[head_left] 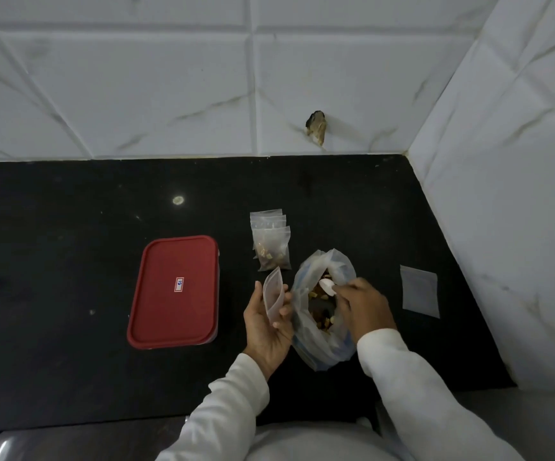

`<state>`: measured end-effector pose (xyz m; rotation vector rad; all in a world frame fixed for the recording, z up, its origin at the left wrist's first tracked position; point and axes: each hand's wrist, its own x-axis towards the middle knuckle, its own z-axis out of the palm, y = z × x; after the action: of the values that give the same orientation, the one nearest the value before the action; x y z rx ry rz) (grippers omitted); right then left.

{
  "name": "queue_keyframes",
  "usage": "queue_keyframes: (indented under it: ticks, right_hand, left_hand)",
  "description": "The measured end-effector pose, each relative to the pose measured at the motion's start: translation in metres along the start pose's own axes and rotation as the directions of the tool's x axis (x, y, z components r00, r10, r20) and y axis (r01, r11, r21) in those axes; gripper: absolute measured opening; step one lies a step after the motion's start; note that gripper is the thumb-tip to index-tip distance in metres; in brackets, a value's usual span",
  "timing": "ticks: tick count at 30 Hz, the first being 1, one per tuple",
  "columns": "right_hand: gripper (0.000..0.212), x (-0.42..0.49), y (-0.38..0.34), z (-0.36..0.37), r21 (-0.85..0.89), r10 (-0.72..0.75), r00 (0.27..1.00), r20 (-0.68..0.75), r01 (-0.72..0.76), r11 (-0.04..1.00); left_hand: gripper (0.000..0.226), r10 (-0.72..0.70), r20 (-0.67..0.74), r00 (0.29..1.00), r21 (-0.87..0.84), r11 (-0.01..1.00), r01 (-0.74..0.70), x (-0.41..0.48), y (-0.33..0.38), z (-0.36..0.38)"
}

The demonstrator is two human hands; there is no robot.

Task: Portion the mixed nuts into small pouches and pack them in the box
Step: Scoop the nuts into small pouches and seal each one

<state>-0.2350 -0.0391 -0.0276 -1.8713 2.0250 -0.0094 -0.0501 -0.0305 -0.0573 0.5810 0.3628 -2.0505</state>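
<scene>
left hand palm-up gripping pouch | right hand holds spoon in bag

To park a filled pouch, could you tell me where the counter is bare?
Free: counter left of the red-lidded box, and between nut bag and flat empty pouch. Crowded: between box and bag, with filled pouches, left hand holding an open pouch, right hand a scoop.

Black countertop. Red-lidded box, closed, left. Stack of filled pouches beyond open nut bag. Empty pouch held in left hand beside bag. White spoon gripped in right hand at bag mouth. Flat spare pouches, right.
</scene>
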Motion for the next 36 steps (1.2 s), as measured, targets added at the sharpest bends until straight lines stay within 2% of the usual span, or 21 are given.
queue_keyframes:
  ticks: [5,7,8,10,13,16,18,20,21,23,24,27,29,31,33,34,36]
  right_hand:
    - [0.046,0.001,-0.008,0.015,0.016,-0.067,0.998,0.015,0.066,0.998]
    - [0.042,-0.001,-0.006,0.018,0.078,-0.083,0.997,0.003,0.082,0.994]
    - [0.043,-0.002,-0.005,0.018,0.051,-0.102,0.995,0.019,0.101,0.994]
    - [0.052,-0.003,-0.001,0.017,-0.054,-0.146,0.986,0.086,0.151,0.987]
    - [0.055,-0.006,0.005,0.015,-0.101,-0.182,0.966,0.184,0.203,0.974]
    - [0.065,-0.004,0.006,0.004,-0.081,-0.116,0.947,0.3,0.146,0.986]
    - [0.068,0.001,0.006,0.0,-0.077,-0.081,0.971,0.225,0.1,0.992]
    - [0.049,0.011,0.004,0.001,-0.038,-0.127,0.989,0.077,0.13,0.991]
    - [0.046,0.011,0.002,0.001,-0.09,-0.157,0.983,0.1,0.166,0.982]
    - [0.049,0.011,0.001,0.009,-0.167,-0.125,0.953,0.275,0.176,0.97]
    - [0.047,0.01,0.003,0.014,-0.235,-0.167,0.94,0.297,0.242,0.941]
    - [0.046,0.004,0.004,0.021,-0.241,-0.202,0.912,0.358,0.3,0.923]
    - [0.047,-0.002,0.009,0.023,-0.247,-0.177,0.905,0.386,0.286,0.926]
    - [0.038,-0.008,0.01,0.014,-0.195,-0.118,0.959,0.256,0.171,0.966]
    - [0.039,-0.01,0.007,0.004,-0.064,-0.087,0.996,0.021,0.088,0.994]
    - [0.04,-0.011,0.009,-0.001,-0.077,-0.077,0.997,0.019,0.079,0.994]
    - [0.04,-0.009,0.004,-0.004,-0.112,-0.012,0.991,0.136,0.028,0.993]
  left_hand:
    - [0.051,0.07,-0.122,0.99,0.154,0.987,-0.05,0.007,-0.006,0.0]
    - [0.056,0.121,-0.175,0.977,0.234,0.969,-0.078,0.011,-0.01,0.0]
    - [0.057,0.147,-0.196,0.97,0.259,0.961,-0.093,0.013,-0.011,0.0]
    - [0.057,0.169,-0.217,0.961,0.275,0.956,-0.107,0.016,-0.013,-0.001]
    - [0.057,0.164,-0.215,0.963,0.265,0.959,-0.104,0.017,-0.011,-0.002]
    - [0.061,0.149,-0.197,0.969,0.249,0.964,-0.098,0.017,-0.01,-0.003]
    - [0.063,0.149,-0.189,0.971,0.24,0.965,-0.101,0.016,-0.01,-0.004]
    - [0.062,0.151,-0.187,0.971,0.237,0.966,-0.104,0.016,-0.01,-0.005]
    - [0.061,0.152,-0.189,0.97,0.239,0.965,-0.105,0.016,-0.01,-0.004]
    - [0.061,0.154,-0.195,0.969,0.252,0.962,-0.102,0.018,-0.011,-0.002]
    - [0.062,0.157,-0.197,0.968,0.256,0.961,-0.104,0.018,-0.011,-0.001]
    - [0.062,0.167,-0.211,0.963,0.258,0.96,-0.11,0.019,-0.011,0.001]
    - [0.06,0.166,-0.224,0.96,0.247,0.963,-0.109,0.019,-0.011,0.0]
    - [0.058,0.176,-0.233,0.957,0.24,0.964,-0.119,0.017,-0.01,-0.001]
    - [0.055,0.21,-0.247,0.946,0.263,0.954,-0.143,0.014,-0.01,-0.002]
    - [0.055,0.226,-0.255,0.94,0.282,0.947,-0.152,0.011,-0.01,-0.003]
    - [0.055,0.264,-0.27,0.926,0.331,0.929,-0.168,0.007,-0.013,-0.004]
